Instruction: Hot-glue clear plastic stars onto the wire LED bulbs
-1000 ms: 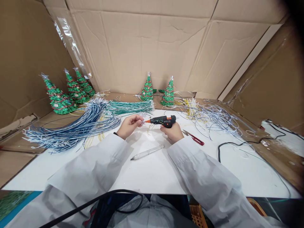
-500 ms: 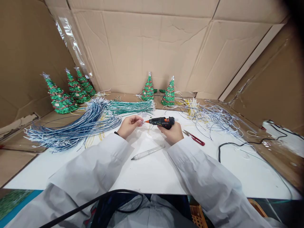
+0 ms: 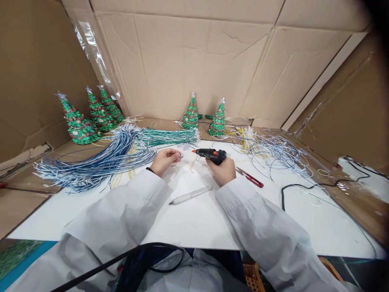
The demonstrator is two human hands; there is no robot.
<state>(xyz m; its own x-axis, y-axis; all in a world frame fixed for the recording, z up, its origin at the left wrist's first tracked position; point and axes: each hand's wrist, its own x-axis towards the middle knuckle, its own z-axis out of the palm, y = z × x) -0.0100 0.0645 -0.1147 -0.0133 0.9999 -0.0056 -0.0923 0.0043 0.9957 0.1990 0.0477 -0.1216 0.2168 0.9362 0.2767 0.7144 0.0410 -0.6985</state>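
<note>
My right hand (image 3: 223,169) is wrapped round the grip of a black hot glue gun (image 3: 212,155), whose orange nozzle points left. A clear glue stick pokes out of the gun's back end. Between the fingertips of my left hand (image 3: 165,161) is a small, shiny, pale-purple piece (image 3: 180,157), too small to make out fully. The nozzle tip is a short way to the right of this piece, apart from it. Below the hands a clear-bodied pen-like tool (image 3: 190,195) lies on the white board (image 3: 194,227). Red-handled snips (image 3: 251,178) rest beside my right wrist.
Blue wire bundles (image 3: 100,166) spread at the left, with a green bundle (image 3: 170,137) behind my left hand. Decorated miniature Christmas trees (image 3: 79,125) stand at the back and left. Loose wires (image 3: 282,150) and a black cord (image 3: 306,185) lie right. Cardboard walls (image 3: 182,61) enclose the board.
The glue gun has drawn back to the right, so its nozzle has come away from the small shiny piece. My left hand stays nearly in place, still pinching that piece.
</note>
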